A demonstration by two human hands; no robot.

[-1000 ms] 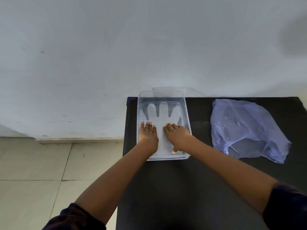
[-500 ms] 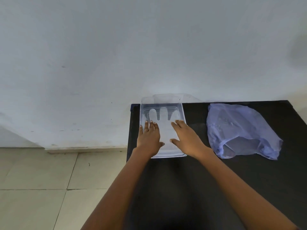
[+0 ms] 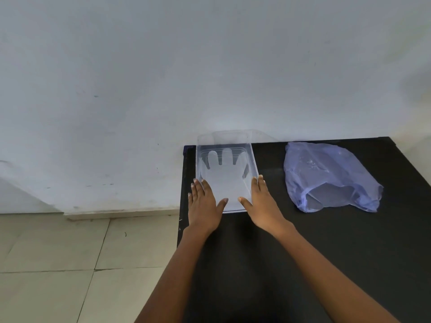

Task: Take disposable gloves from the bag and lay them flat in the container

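2 hands flat, fingers spread: left hand [image 3: 203, 207] and right hand [image 3: 262, 205] flank clear container [image 3: 254, 167]; glove [image 3: 225, 176] lies flat inside; bag [image 3: 326, 176] apart.

Black table against a pale wall, tiled floor to my left.

I see a black table [image 3: 349, 252] with a matte top, its far edge meeting a plain whitish wall [image 3: 210, 66] that carries a few small dark specks and scuffs. Left of the table lies a floor [image 3: 58, 264] of large beige tiles with thin grout lines, and a low skirting ledge [image 3: 121, 212] runs along the wall's foot.
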